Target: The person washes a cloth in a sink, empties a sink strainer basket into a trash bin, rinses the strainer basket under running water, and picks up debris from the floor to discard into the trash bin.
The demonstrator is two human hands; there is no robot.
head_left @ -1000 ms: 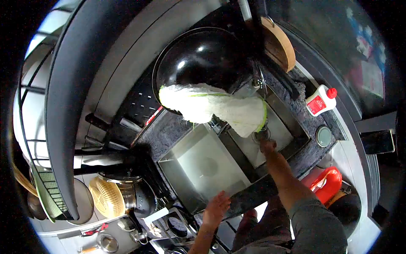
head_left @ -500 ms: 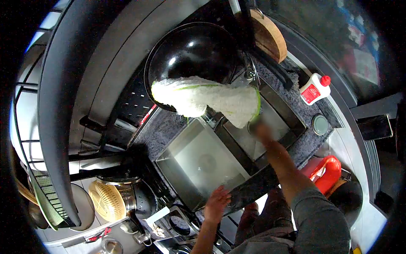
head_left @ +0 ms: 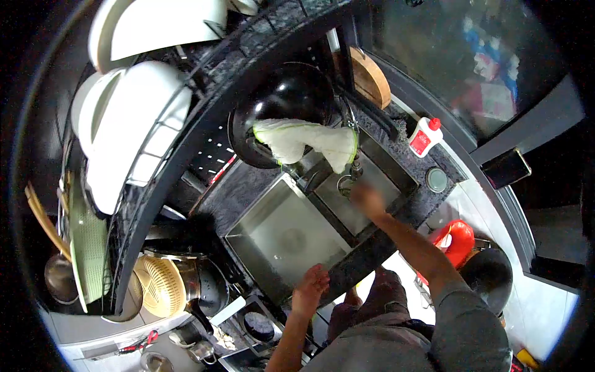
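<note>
At ten o'clock, more of the bowls (head_left: pixel 139 111) is now shown. The large basin (head_left: pixel 285 217) is seen at eleven o'clock from the left hand (head_left: pixel 307 291), by which nothing seems to be grasped, the fingers being loosely spread. At twelve o'clock a pale cloth (head_left: pixel 288 139) is draped. In the small basin (head_left: pixel 334 204), the metal ring (head_left: pixel 345 185), partly covered just before, is now exposed; at its four o'clock the right hand (head_left: pixel 369 201) is blurred, its grip impossible to tell.
</note>
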